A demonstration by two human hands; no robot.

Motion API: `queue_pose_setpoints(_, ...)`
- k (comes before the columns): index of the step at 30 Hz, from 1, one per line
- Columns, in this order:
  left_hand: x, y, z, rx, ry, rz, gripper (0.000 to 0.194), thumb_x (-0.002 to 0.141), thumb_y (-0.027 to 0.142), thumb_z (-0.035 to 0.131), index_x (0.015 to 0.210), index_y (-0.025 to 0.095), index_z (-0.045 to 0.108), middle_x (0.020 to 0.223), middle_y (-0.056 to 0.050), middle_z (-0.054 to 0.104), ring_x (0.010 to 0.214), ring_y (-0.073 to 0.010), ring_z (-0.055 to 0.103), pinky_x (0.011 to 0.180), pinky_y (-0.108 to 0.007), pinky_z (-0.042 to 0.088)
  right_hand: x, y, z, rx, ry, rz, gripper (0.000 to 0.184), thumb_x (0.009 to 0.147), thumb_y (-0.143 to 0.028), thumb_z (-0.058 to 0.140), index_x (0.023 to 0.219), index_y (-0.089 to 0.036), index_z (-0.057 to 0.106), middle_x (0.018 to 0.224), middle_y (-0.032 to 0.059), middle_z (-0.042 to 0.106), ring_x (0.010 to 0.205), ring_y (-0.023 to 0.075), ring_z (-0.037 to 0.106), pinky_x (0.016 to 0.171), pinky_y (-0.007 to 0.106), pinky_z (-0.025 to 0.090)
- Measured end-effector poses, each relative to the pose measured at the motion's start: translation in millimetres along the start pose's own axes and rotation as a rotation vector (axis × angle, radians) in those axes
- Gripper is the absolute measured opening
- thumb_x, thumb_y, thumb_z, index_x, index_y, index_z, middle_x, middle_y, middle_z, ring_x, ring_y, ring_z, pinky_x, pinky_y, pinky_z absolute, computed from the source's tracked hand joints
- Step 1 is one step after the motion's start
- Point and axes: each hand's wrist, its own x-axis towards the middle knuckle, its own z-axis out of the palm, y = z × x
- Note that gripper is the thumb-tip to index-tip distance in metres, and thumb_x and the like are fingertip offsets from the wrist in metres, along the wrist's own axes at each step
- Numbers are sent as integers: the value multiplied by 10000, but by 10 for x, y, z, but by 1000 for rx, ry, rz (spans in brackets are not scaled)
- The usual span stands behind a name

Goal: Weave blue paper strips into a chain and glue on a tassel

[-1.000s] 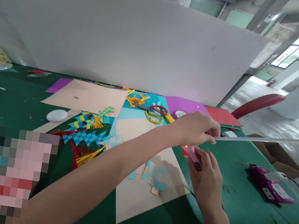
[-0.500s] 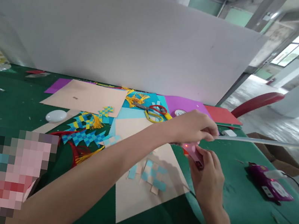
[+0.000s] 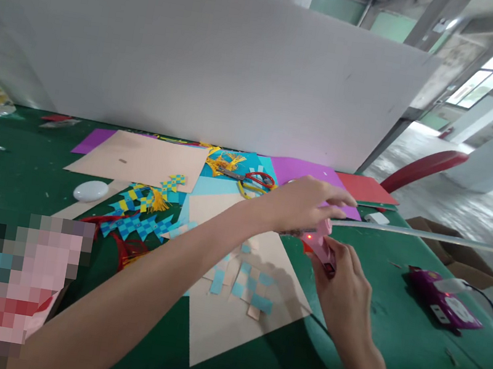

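Note:
My right hand (image 3: 345, 287) grips a pink glue gun (image 3: 321, 250) with a small red light lit on its side. A long translucent glue stick (image 3: 411, 234) runs from the gun's rear out to the right edge of the view. Stretched across the table, my left hand (image 3: 304, 203) hovers just above the gun, fingers extended and apart, clear of the stick. Below the arms lies a beige paper sheet (image 3: 222, 340), bearing a woven blue-and-beige paper piece (image 3: 253, 288). Part of the sheet is hidden by my left forearm.
Red-and-yellow-handled scissors (image 3: 259, 180) lie behind my left arm. Blue woven paper fish (image 3: 141, 227) with tassels and a white oval object (image 3: 90, 191) are to the left. At right sit a purple power strip (image 3: 443, 300) with a cord and a white block (image 3: 376, 218).
My left hand has let go of the glue stick and drawn slightly left, its fingers straightening. My right hand keeps the glue gun in nearly the same spot.

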Motion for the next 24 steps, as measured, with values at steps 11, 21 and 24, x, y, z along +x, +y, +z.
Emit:
queue_pose_setpoints(11, -1234, -615, -57, 196, 199, -392, 284, 921, 334, 437, 978, 224, 693, 1022, -34, 702, 950, -196, 633, 852, -321, 496, -114, 79, 144, -15, -122, 21, 279, 928, -363, 391, 1135, -197, 476, 998, 101, 634, 867, 243, 616, 678, 337, 454)
queue_pose_setpoints(21, -1550, -853, 207, 275, 124, -322, 177, 887, 242, 516, 928, 213, 685, 987, -50, 685, 1000, -201, 583, 901, -356, 469, -197, 56, 191, -31, -181, -7, 261, 918, -341, 423, 1129, -198, 481, 989, 98, 635, 830, 241, 610, 652, 329, 448)
queue_pose_setpoints(24, -1563, -888, 216, 280, 124, -297, 170, 883, 225, 522, 898, 217, 692, 992, -47, 683, 1004, -198, 578, 908, -362, 467, -220, 53, 211, -41, -184, -37, 260, 918, -302, 418, 1145, -188, 472, 1000, 107, 632, 847, 241, 607, 678, 338, 453)
